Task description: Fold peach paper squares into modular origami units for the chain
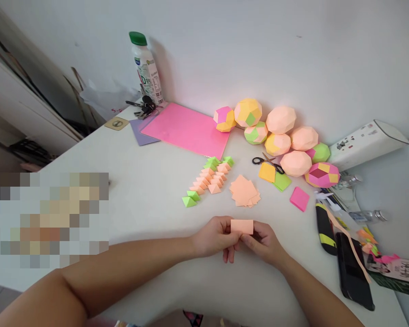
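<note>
A peach sheet of paper (pixel 241 226), folded into a small rectangle, is held between both hands above the table's front part. My left hand (pixel 215 237) pinches its left end, thumb along the lower edge. On the right end my right hand (pixel 265 243) has a similar pinch, with the thumb at the lower edge. Just beyond the hands lies a fanned pile of peach paper squares (pixel 244 190). To its left stand two rows of folded paper units (pixel 204 179), peach in the middle and green at the ends.
Several faceted paper balls (pixel 281 120) sit along the wall. Scissors (pixel 268 162) lie by yellow squares (pixel 267 172), green squares (pixel 282 181) and pink squares (pixel 299 199). A pink sheet (pixel 187 129), bottle (pixel 146 68) and keys (pixel 145 105) are at the back; a cutter (pixel 325 229) and phone (pixel 354 272) at right.
</note>
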A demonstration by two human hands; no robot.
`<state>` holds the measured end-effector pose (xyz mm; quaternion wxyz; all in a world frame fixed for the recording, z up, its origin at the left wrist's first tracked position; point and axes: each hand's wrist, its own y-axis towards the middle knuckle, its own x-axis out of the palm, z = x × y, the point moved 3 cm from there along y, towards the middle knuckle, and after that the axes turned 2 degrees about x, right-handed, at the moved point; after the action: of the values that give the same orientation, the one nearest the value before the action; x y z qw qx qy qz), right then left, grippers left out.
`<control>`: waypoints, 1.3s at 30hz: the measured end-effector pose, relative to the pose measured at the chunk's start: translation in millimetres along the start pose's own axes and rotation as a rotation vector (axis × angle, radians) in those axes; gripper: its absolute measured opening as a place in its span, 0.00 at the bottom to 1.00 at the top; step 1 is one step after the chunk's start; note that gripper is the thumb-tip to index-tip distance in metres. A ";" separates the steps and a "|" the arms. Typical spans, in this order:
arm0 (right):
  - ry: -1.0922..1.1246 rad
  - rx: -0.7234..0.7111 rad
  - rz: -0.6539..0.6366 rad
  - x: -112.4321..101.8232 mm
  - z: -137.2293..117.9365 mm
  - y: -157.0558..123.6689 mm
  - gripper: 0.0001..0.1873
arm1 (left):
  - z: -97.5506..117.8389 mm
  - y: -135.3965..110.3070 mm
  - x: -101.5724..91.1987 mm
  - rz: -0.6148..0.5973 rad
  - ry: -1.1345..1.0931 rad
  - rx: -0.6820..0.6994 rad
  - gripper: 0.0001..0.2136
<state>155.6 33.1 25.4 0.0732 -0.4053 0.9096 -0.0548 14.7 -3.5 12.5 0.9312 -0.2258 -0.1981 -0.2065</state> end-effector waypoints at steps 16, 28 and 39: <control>0.107 -0.014 0.152 -3.4 7.3 -2.2 0.11 | -6.1 -3.1 -3.9 0.000 -0.022 0.033 0.10; 0.109 0.031 0.246 -8.3 14.0 -4.1 0.12 | -2.1 -0.9 -6.4 0.017 -0.203 0.092 0.11; -0.058 -0.025 0.183 -2.4 7.2 -2.4 0.13 | -1.5 2.5 -7.1 -0.051 -0.253 0.103 0.13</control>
<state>160.2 33.0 18.9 0.0990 -0.3230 0.9409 -0.0248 10.3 -0.2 7.1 0.9035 -0.1967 -0.3301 -0.1896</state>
